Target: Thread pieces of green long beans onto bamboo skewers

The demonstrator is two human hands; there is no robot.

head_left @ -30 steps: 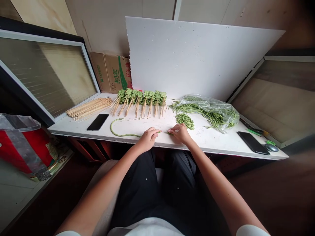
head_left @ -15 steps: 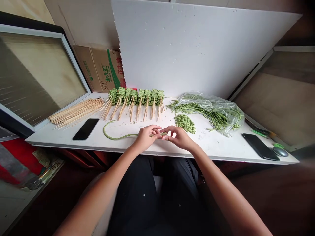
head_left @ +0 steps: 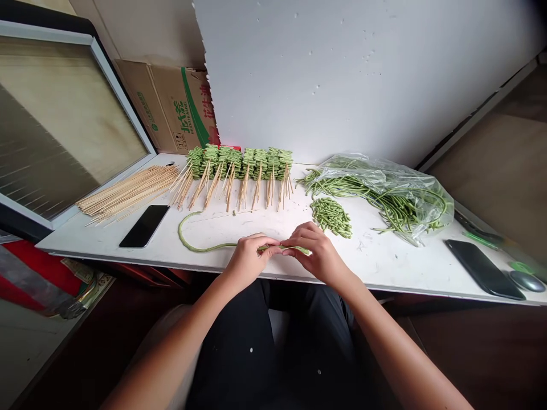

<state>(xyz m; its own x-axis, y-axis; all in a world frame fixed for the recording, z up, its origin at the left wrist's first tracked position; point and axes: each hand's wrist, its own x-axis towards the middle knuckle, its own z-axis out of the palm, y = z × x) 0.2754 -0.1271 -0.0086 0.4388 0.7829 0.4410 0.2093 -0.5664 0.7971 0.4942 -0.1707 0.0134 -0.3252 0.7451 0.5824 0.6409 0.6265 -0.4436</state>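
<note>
My left hand (head_left: 248,257) and my right hand (head_left: 315,251) meet at the front edge of the white table (head_left: 384,267), both pinched on one long green bean (head_left: 192,242). The bean curls away to the left of my left hand across the tabletop. Its other end sticks out past my right fingers. A small heap of cut bean pieces (head_left: 331,216) lies just beyond my right hand. Further back stands a row of skewered bean bundles (head_left: 239,171).
A pile of bare bamboo skewers (head_left: 128,191) lies at the left, a black phone (head_left: 144,225) below it. A plastic bag of long beans (head_left: 384,193) sits at the right, with a second phone (head_left: 482,269) beyond. A white foam board (head_left: 342,74) and cardboard box (head_left: 171,108) stand behind.
My hands came down from slightly raised to the table edge, still on the bean, and my right hand now covers more of it. The camera tilted closer to the table.
</note>
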